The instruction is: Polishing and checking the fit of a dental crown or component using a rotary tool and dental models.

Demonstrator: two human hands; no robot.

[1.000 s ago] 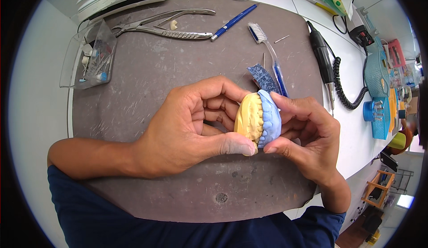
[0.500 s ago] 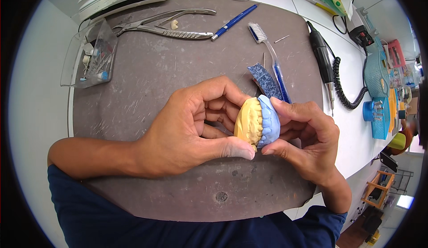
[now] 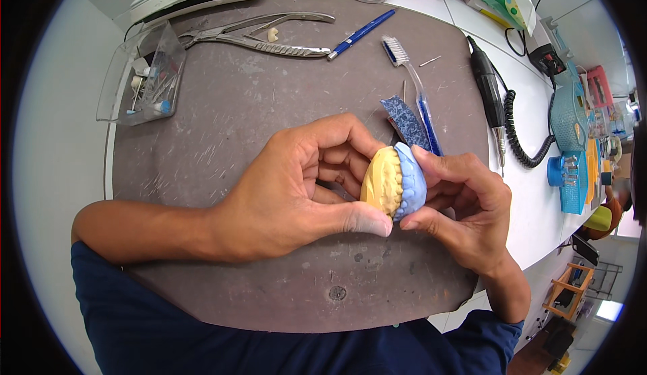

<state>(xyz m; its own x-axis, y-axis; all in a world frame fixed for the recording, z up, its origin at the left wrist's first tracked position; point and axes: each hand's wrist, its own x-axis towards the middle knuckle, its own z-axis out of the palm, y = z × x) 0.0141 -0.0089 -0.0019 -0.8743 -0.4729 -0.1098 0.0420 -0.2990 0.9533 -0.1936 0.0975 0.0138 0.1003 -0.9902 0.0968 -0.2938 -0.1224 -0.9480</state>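
Two dental casts, one yellow and one blue, are pressed together along their rows of teeth above the grey-brown mat. My left hand point(image 3: 303, 186) is closed on the yellow dental cast point(image 3: 379, 183), thumb at its near end and index finger at its far end. On the other side, my right hand point(image 3: 472, 203) pinches the blue dental cast point(image 3: 412, 185) between thumb and fingers. The other fingers of both hands curl behind the casts and are partly hidden. Just beyond the casts lie a folded strip of blue patterned paper point(image 3: 408, 121) and a clear-and-blue toothbrush point(image 3: 419, 92).
Pliers-like metal tool point(image 3: 269, 45), a small tooth-coloured piece point(image 3: 272, 34) and a blue pen point(image 3: 362, 35) lie at the back of the mat point(image 3: 222, 105). A clear bin of small burs point(image 3: 145, 82) stands far left. A black handpiece point(image 3: 486, 82) with coiled cord lies right.
The two joined casts have shifted and turned slightly in my hands, showing a little less of the yellow cast's near end. The whole view has moved slightly. Both grips hold.
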